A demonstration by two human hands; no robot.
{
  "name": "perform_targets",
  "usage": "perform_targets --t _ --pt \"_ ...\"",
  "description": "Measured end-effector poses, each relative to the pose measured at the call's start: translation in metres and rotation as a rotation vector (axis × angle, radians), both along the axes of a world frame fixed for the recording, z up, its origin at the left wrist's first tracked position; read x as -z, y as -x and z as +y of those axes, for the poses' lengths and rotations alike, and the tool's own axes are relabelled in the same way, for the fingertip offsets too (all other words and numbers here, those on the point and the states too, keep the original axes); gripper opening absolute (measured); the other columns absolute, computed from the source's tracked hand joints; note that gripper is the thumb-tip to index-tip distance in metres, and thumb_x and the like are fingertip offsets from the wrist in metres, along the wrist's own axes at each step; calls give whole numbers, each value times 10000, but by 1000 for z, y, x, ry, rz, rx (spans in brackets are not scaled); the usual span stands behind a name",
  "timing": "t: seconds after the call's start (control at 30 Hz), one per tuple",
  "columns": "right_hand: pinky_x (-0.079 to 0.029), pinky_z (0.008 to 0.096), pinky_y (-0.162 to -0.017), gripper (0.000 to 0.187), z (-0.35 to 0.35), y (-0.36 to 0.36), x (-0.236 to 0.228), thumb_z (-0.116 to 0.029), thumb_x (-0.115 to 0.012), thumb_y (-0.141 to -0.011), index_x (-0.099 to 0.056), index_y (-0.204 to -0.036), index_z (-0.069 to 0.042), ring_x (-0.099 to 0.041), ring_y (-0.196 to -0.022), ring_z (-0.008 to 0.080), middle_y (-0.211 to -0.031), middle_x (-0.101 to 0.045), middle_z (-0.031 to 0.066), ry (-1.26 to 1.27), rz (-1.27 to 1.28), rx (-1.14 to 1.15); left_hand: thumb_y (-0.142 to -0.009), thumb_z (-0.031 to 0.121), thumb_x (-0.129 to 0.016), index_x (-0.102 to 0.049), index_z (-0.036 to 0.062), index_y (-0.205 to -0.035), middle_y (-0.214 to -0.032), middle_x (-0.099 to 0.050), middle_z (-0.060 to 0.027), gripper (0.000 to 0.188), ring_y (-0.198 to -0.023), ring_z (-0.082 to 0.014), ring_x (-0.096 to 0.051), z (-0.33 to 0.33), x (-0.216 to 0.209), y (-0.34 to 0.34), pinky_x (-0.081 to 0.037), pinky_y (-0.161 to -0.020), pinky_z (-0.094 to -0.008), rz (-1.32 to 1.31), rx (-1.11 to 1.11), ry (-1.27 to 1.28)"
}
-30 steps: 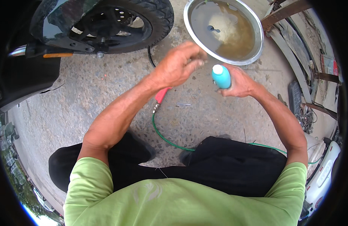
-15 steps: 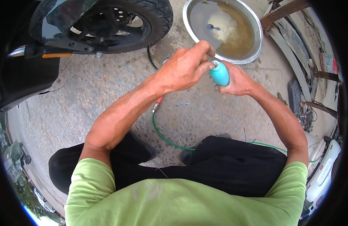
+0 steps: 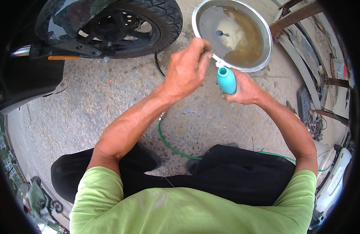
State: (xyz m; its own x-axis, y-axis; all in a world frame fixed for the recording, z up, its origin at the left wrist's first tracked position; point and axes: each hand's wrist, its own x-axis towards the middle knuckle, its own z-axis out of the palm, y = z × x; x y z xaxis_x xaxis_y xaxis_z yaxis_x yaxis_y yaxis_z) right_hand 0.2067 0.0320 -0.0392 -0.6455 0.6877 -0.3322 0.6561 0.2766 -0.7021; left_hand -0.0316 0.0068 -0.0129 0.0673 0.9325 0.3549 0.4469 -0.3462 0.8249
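Looking down, we see our right hand (image 3: 246,89) wrapped firmly around a blue-green bottle (image 3: 226,82). The thumb is on the near side, and most of the fingers are hidden behind. The bottle is in front of us, a bit to the right, just on the near side of a big metal bowl (image 3: 267,41). Its top is off, so we can look into its round mouth, which tips toward us.

Our left hand (image 3: 187,69) is at the left of the bottle. Its thumb and finger are pinched together on a thin white stick (image 3: 216,57). The stick has a white lump at its end, right by the far side of the bottle's mouth. We can't tell if the lump touches it.

The bowl has cloudy brown water (image 3: 248,50) in it. Far on the left we see a black wheel (image 3: 168,29) with a bumpy tire, and a black tube (image 3: 158,64) lies near it on the gray ground (image 3: 121,93). Nearer to us, a green hose (image 3: 170,144) with a metal end bends toward our black pants (image 3: 246,173).
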Motion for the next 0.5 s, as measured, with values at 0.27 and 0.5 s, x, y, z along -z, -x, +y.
perform_targets --t 0.27,0.5 --pt "-499 440 -917 650 0 -9 15 -305 -827 -648 -567 -1179 -35 -633 -1000 304 -1065 -649 146 -45 42 25 -984 30 -573 -610 -9 -1183 -875 -729 -98 206 -738 -120 -665 17 -2 21 -544 -686 -290 -74 157 334" --pt "-434 434 -1079 731 -14 -35 58 -329 -863 -688 -559 -1300 -71 -555 -1221 328 -1273 -567 149 -11 112 108 -936 88 -634 -653 38 -1181 -975 -738 -123 251 -884 -201 -704 7 85 11 -553 -821 -355 179 275 594"
